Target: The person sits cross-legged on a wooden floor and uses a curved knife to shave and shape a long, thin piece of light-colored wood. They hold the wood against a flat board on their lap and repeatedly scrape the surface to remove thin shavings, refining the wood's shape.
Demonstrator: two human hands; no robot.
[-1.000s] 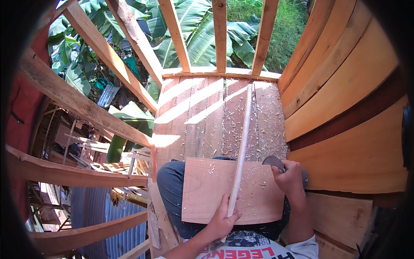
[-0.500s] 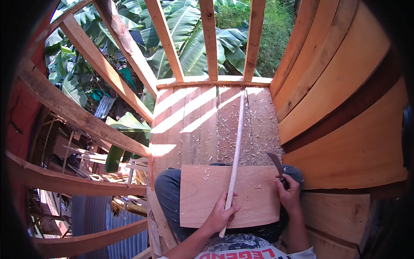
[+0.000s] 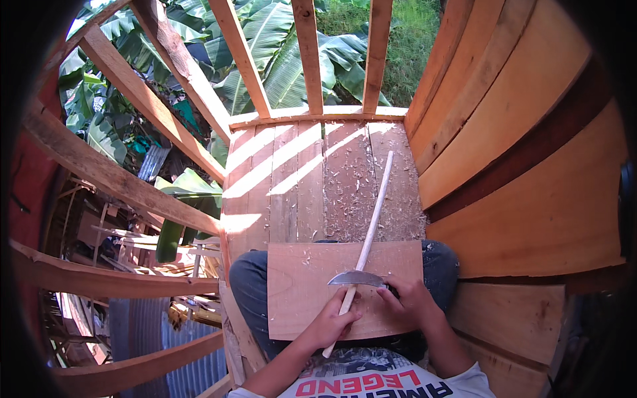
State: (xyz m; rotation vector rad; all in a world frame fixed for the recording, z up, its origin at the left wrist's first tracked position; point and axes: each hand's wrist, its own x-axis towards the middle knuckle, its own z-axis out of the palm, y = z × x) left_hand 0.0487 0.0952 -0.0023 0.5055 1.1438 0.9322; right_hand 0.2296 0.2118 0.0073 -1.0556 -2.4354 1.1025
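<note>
My left hand (image 3: 333,320) is closed round the lower part of a long, pale wooden stick (image 3: 376,215). The stick slants up and slightly right, over a wooden board (image 3: 292,282) that lies across my lap. My right hand (image 3: 406,305) grips a curved knife (image 3: 357,278) by its handle, most of which the fingers hide. Its blade points left and crosses the stick just above my left hand. Whether the edge touches the wood I cannot tell. A few light shavings lie on the board.
Wood shavings are scattered over the plank floor (image 3: 345,179) ahead. A slatted wooden railing (image 3: 308,60) runs along the front and left, with banana leaves (image 3: 275,50) beyond. On the right rises a wall of boards (image 3: 524,192). Corrugated metal sheets (image 3: 192,351) show below left.
My right hand has swung the knife left from the board's right edge to across the stick. The stick's far end has tipped right and come nearer. The whole view has shifted slightly.
</note>
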